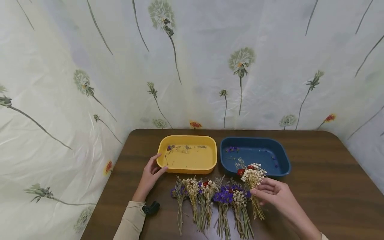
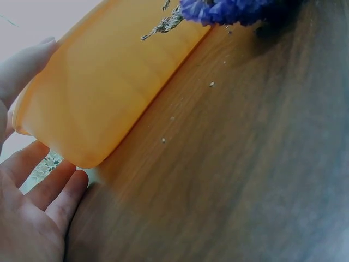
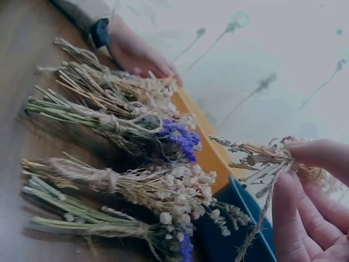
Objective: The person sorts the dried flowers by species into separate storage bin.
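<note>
My right hand [image 1: 274,193] pinches a small tied bouquet of dried flowers [image 1: 252,176], white with red blooms. The bouquet is held over the front edge of the blue tray [image 1: 286,163], its stems pointing down. In the right wrist view, a loose twine end [image 3: 253,234] hangs from its binding beneath the fingers. My left hand [image 1: 151,173] rests at the front left corner of the yellow tray [image 1: 213,156], thumb on the front side and fingers along the left. The left wrist view has its fingertips right at the tray wall [image 2: 103,87].
Several tied dried bouquets lie in a row before the trays, among them a purple one [image 1: 223,196] and a white one [image 1: 192,186]. Purple petals [image 1: 232,149] and bits lie in both trays. A floral curtain [image 1: 198,66] hangs behind the brown table [image 1: 324,186].
</note>
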Demonstrator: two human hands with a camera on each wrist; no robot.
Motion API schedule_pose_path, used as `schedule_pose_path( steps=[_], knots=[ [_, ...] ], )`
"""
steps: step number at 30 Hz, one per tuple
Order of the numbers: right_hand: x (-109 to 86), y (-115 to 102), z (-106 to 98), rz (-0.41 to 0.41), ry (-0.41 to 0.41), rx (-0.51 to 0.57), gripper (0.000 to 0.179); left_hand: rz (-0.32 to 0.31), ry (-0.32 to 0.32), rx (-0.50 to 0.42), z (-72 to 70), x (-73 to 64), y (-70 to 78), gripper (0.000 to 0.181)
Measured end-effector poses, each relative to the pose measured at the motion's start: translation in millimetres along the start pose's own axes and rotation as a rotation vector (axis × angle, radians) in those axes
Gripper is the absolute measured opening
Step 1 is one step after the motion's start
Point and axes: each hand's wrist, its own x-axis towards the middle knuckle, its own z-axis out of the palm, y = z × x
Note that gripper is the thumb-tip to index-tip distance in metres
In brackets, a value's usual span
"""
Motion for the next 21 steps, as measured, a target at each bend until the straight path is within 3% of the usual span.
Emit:
schedule_pose_path(
  steps=[9,21],
  knots=[
    [25.9,-16.8,13.1,-0.031,-0.098,-0.081,0.059,0.012,0.002,0.0,-0.5,-0.2,-1.4,0.065],
    [72.9,-47.0,42.7,-0.094,-0.19,-0.153,0.052,0.031,0.003,-0.002,-0.3,1.1,-5.1,0.063]
  ],
)
